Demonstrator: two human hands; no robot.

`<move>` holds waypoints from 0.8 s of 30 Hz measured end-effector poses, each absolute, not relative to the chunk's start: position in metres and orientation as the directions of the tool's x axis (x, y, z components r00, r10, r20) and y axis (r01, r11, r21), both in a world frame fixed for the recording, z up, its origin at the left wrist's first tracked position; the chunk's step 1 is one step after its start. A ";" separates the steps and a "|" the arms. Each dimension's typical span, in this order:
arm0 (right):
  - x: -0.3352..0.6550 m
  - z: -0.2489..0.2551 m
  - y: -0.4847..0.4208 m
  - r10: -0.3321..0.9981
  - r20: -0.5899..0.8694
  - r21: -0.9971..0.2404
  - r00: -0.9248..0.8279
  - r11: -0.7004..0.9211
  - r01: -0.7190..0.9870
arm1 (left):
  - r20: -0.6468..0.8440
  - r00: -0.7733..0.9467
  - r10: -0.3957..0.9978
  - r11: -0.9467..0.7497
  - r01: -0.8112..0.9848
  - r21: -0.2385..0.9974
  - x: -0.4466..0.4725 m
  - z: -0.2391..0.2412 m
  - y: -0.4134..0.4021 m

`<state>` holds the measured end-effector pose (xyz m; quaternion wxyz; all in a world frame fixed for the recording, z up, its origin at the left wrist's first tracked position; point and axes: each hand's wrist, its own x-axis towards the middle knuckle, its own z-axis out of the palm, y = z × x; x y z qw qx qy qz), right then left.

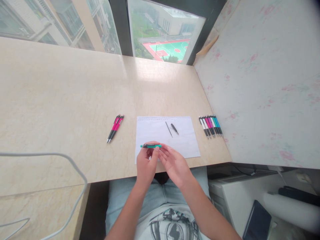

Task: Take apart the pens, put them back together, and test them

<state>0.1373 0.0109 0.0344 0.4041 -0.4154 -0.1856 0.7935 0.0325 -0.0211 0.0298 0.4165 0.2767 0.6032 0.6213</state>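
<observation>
My left hand is closed on a green pen barrel, held level over the near edge of a white sheet of paper. My right hand is beside it with its fingers loosely curled, fingertips touching the barrel's right end. On the sheet lie a thin dark refill and a short black pen tip piece. Two pink pens lie to the left of the sheet. A row of several pens in white, pink and teal lies to the right.
The beige marble desk runs to a window at the back. A pale wall closes off the right side. A grey cable loops over the near left. Below right are a white cabinet and a dark tablet.
</observation>
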 end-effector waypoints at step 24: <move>0.161 0.031 0.053 0.964 -0.123 -0.900 -0.236 -0.008 0.436 | -0.311 -0.473 0.824 0.107 -0.409 0.906 0.029 0.014 -0.021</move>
